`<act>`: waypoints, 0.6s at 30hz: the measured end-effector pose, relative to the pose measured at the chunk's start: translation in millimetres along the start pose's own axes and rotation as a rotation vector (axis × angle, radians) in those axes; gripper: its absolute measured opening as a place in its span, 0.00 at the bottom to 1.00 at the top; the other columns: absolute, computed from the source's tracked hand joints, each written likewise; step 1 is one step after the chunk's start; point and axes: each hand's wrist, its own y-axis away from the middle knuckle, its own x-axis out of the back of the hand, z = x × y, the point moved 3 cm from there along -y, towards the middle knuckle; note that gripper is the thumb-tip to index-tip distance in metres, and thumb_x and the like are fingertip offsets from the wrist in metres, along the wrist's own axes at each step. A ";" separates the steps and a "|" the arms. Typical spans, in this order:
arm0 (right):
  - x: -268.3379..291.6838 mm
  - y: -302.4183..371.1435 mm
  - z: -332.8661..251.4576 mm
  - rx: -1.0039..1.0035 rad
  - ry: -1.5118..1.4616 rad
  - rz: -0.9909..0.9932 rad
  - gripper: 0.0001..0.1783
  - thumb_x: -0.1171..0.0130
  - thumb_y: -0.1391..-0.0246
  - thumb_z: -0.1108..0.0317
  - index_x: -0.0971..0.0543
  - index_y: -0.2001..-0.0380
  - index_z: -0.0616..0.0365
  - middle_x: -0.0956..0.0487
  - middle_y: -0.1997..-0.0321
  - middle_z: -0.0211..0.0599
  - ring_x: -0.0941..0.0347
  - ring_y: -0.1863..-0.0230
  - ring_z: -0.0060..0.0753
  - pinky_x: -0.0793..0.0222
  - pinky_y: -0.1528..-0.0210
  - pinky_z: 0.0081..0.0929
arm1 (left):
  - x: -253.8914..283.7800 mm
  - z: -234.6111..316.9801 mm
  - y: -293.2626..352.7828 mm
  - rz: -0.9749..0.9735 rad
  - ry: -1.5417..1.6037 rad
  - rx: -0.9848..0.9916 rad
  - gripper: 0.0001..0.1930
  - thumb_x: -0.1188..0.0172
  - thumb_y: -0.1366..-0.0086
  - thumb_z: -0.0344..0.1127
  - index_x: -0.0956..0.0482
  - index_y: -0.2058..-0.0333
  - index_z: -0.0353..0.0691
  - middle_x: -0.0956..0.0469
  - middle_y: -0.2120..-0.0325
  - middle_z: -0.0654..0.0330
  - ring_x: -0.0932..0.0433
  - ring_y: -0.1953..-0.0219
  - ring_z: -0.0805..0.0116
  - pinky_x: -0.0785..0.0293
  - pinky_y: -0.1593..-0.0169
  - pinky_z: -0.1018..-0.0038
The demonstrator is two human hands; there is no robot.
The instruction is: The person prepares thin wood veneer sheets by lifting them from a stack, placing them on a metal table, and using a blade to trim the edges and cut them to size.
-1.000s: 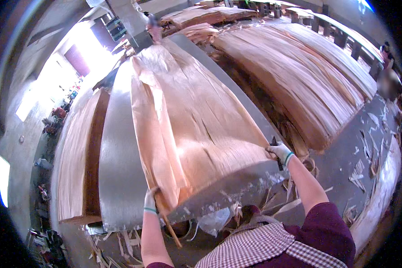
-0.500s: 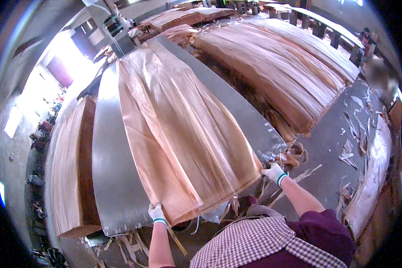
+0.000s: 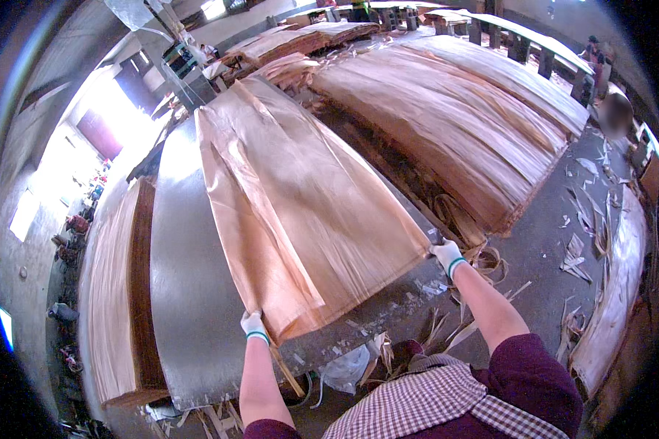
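Nearby, stacks (image 3: 447,132) flank the veneer sheet (image 3: 315,212); scraps (image 3: 573,252) litter the floor (image 3: 531,260).

Head-worn fisheye looks down, rim unclear.

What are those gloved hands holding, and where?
A thin wood sheet, by its near corners: left hand at the left, right hand at the right. Whether either also grips something else is unclear.

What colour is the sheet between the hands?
The sheet is light tan with peachy tones, clearest in the head view.
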 end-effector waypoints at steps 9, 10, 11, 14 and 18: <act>52.0 -4.6 75.2 -0.033 -0.047 -0.034 0.15 0.40 0.55 0.78 0.22 0.60 0.63 0.21 0.68 0.34 0.26 0.72 0.28 0.30 0.68 0.28 | -12.2 -27.8 65.1 -0.051 0.131 0.026 0.14 0.42 0.46 0.23 0.23 0.59 0.29 0.23 0.67 0.60 0.25 0.67 0.69 0.29 0.59 0.77; 44.7 -6.8 59.4 0.009 -0.030 -0.049 0.14 0.39 0.55 0.77 0.22 0.60 0.64 0.21 0.69 0.34 0.26 0.73 0.28 0.30 0.69 0.28 | -9.7 -27.6 51.6 -0.054 0.131 0.035 0.14 0.41 0.46 0.24 0.23 0.60 0.29 0.23 0.67 0.60 0.26 0.67 0.70 0.29 0.59 0.77; 37.1 -5.9 41.3 0.047 -0.011 -0.064 0.14 0.39 0.54 0.77 0.22 0.61 0.64 0.21 0.70 0.34 0.26 0.74 0.28 0.30 0.70 0.28 | -7.0 -26.5 38.5 -0.056 0.130 0.047 0.14 0.40 0.47 0.25 0.22 0.60 0.30 0.23 0.67 0.61 0.26 0.67 0.70 0.30 0.59 0.77; 1.7 39.5 -16.2 0.052 0.497 -0.243 0.24 0.33 0.57 0.58 0.22 0.59 0.64 0.19 0.72 0.42 0.24 0.72 0.37 0.30 0.67 0.33 | 53.4 -17.5 25.2 0.038 -0.292 -0.014 0.26 0.37 0.47 0.34 0.30 0.50 0.27 0.24 0.59 0.51 0.25 0.59 0.61 0.30 0.53 0.72; 55.4 90.6 -56.4 0.182 0.263 -0.134 0.23 0.45 0.45 0.51 0.20 0.72 0.65 0.21 0.74 0.31 0.27 0.72 0.32 0.31 0.66 0.30 | -7.3 49.1 103.7 0.217 -1.140 -0.295 0.34 0.37 0.47 0.41 0.36 0.43 0.35 0.32 0.47 0.43 0.34 0.44 0.47 0.38 0.41 0.63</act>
